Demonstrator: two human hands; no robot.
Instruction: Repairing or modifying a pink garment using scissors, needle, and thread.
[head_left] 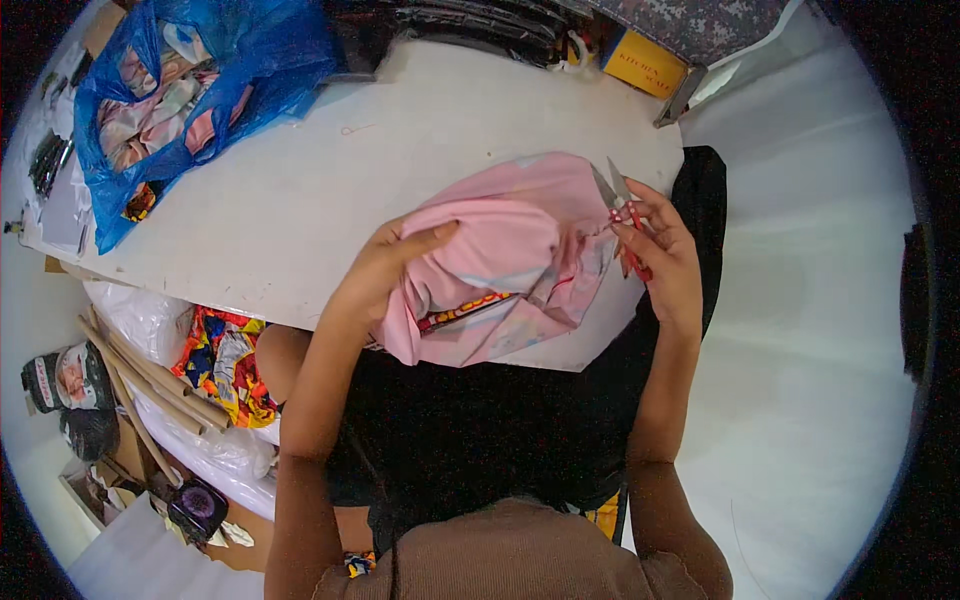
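A bunched piece of pink fabric [490,240] lies over the near edge of the white table, with pale blue patches and a strip of red and yellow patterned cloth [465,312] showing in a fold. My left hand [395,262] grips its left side, thumb on top and the other fingers hidden beneath. At the fabric's right edge, my right hand [660,250] holds a pair of red-handled scissors [622,200]. Their blades stand apart and point away from me. Some right fingertips are close to the cloth edge; whether they pinch it is unclear.
A blue plastic bag [110,170] of pink patterned cloth sits at the far left of the white table [400,130]. A yellow box [643,63] stands at the back right, beside a metal bracket. Cardboard tubes [160,385] and plastic-wrapped bundles lie below the table's left side.
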